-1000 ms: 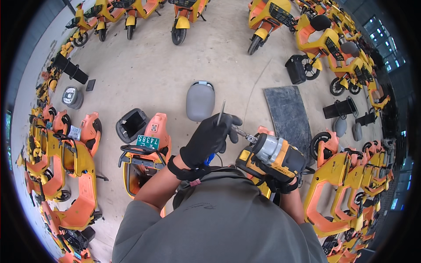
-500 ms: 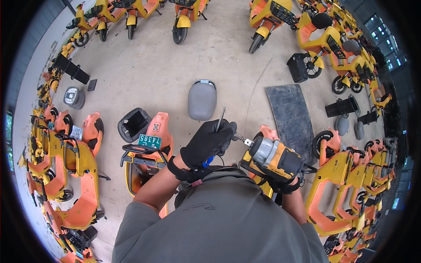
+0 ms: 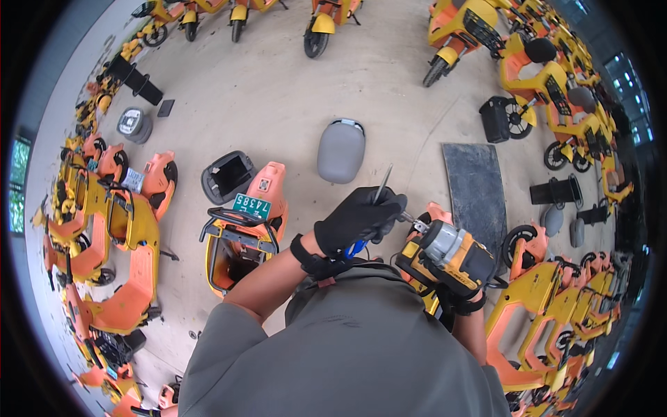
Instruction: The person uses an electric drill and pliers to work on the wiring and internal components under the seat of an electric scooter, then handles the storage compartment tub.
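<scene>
My left hand (image 3: 358, 219), in a black glove, is closed on a screwdriver (image 3: 381, 179) with a thin metal shaft and a blue handle. Its fingertips also grip a small metal fitting (image 3: 410, 217) at the nose of a yellow, black and silver impact wrench (image 3: 448, 254). My right hand (image 3: 455, 290), also gloved and mostly hidden under the wrench, holds that tool in front of my body. Behind the wrench and to the left of my arm are pink and yellow scooters (image 3: 271, 201), the left one with a green plate.
A grey seat (image 3: 340, 149) lies on the concrete floor ahead, an open black box (image 3: 229, 177) left of it, a dark mat (image 3: 472, 187) to the right. Rows of scooters (image 3: 132, 292) stand on both sides and along the back (image 3: 451, 31), among loose black parts (image 3: 135, 80).
The view has turned slightly, so most of the surroundings sit further right in the frame. My hands have shifted right with it, keeping their hold on the screwdriver, fitting and wrench.
</scene>
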{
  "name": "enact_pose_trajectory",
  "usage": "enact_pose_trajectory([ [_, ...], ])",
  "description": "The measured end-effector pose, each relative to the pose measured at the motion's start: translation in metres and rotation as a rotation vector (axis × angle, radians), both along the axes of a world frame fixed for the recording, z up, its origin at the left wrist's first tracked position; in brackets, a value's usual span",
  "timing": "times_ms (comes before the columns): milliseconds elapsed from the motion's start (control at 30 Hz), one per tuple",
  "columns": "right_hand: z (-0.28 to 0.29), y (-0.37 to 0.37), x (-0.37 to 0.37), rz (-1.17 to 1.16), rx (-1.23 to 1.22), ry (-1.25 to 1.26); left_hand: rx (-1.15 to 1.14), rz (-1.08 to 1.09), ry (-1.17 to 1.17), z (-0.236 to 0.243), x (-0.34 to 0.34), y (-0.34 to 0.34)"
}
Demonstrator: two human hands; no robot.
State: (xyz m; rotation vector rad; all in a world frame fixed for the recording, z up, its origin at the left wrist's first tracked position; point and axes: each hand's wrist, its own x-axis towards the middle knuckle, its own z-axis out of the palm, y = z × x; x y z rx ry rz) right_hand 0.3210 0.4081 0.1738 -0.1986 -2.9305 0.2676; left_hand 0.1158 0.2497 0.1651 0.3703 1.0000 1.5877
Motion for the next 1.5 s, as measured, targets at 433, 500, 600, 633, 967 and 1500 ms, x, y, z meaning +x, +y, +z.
enact_pose_trajectory([
  [433,-0.037,0.009,-0.026,-0.091,-0.31,-0.053,-0.029,0.167,0.051,-0.038,-0.052,-0.043],
  [500,-0.04,0.008,-0.029,-0.085,-0.272,-0.037,0.002,0.245,0.028,-0.049,-0.059,-0.05],
  [600,-0.056,0.005,-0.027,-0.238,-0.458,-0.045,0.024,0.354,-0.038,-0.068,-0.07,-0.055],
  [633,-0.052,-0.002,-0.034,-0.271,-0.765,0.04,0.019,0.384,-0.071,-0.075,-0.074,-0.055],
  [967,-0.021,-0.042,-0.093,-0.202,-0.658,0.084,-0.03,0.353,-0.575,-0.157,-0.097,-0.08],
  [1500,-0.057,-0.015,-0.116,-0.444,-1.154,0.054,-0.128,0.369,-0.541,-0.206,-0.11,-0.119],
])
